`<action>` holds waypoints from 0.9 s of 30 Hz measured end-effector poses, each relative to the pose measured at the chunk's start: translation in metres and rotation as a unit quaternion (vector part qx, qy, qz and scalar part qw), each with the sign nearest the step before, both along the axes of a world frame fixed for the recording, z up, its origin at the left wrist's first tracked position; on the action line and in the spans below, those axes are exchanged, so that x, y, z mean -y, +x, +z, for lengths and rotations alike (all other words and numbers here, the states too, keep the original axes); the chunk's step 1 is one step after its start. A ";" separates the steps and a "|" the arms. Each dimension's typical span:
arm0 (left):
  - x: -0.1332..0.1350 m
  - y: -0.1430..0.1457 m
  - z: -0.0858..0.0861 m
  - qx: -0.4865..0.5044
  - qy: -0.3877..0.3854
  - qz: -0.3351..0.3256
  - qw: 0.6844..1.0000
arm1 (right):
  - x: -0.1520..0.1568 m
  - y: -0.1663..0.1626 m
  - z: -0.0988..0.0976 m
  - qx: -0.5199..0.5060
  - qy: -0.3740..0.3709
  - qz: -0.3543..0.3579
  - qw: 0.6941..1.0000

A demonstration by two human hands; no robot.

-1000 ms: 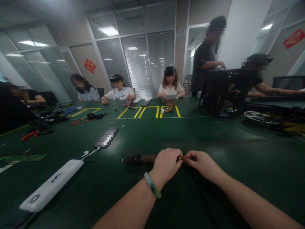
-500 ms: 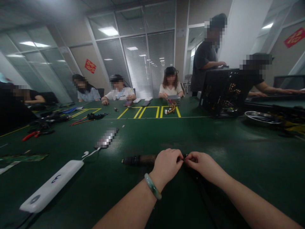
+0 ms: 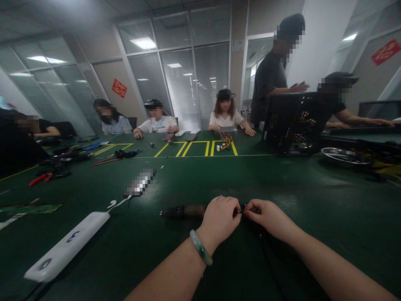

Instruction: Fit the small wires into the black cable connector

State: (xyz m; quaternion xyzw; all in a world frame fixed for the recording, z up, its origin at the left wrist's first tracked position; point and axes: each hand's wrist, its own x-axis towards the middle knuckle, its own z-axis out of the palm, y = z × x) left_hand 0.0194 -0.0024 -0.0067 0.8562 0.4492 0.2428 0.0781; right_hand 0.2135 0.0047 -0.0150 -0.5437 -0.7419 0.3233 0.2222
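My left hand (image 3: pixel 221 217) is closed round the right end of a dark cylindrical tool (image 3: pixel 183 211) that lies on the green table (image 3: pixel 200 179). A green bangle sits on that wrist. My right hand (image 3: pixel 266 215) meets it fingertip to fingertip, pinching a tiny part (image 3: pixel 239 210) with a glint of orange. The part is too small to name. A dark cable runs from the hands toward me along the table.
A white power bank (image 3: pixel 67 246) with a white cord lies at the near left, a blurred phone (image 3: pixel 140 182) beyond it. Tools and wires litter the far left. A black computer case (image 3: pixel 294 123) and a metal dish (image 3: pixel 344 155) stand right. Several people sit or stand around.
My hands have stayed together with only slight finger movement. The standing person across has lifted a hand forward, and the seated person in white has stretched an arm out on the table.
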 end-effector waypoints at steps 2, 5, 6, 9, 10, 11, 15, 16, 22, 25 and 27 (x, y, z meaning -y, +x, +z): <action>0.001 0.000 0.002 0.007 0.011 -0.005 1.000 | -0.001 0.001 -0.001 -0.003 -0.003 0.002 1.000; 0.003 0.000 0.004 0.010 0.021 -0.010 1.000 | -0.002 0.002 -0.003 -0.006 -0.002 0.008 1.000; 0.003 0.000 0.004 0.010 0.024 -0.013 1.000 | -0.002 0.002 -0.004 -0.005 -0.001 0.010 1.000; 0.004 0.001 0.004 0.011 0.029 -0.024 0.999 | -0.003 0.003 -0.005 -0.002 0.003 0.017 1.000; 0.004 0.001 0.004 0.011 0.029 -0.023 0.999 | -0.004 0.003 -0.005 0.000 0.004 0.017 1.000; 0.004 0.001 0.004 0.012 0.028 -0.019 0.999 | -0.004 0.003 -0.005 0.001 0.004 0.017 1.000; 0.004 0.000 0.003 0.011 0.022 0.002 1.000 | -0.003 0.003 -0.004 -0.002 -0.004 0.014 1.000; 0.003 -0.001 0.003 0.010 0.021 0.001 1.000 | -0.003 0.003 -0.003 -0.003 -0.006 0.015 1.000; 0.001 -0.001 0.001 0.016 0.016 -0.017 1.000 | -0.002 0.004 -0.003 -0.007 -0.013 0.017 1.000; 0.002 -0.001 0.000 0.022 0.018 -0.011 1.000 | -0.003 0.004 -0.002 -0.013 -0.007 0.017 1.000; 0.002 0.000 0.000 0.024 0.017 -0.003 1.000 | -0.003 0.003 -0.001 -0.016 -0.005 0.016 1.000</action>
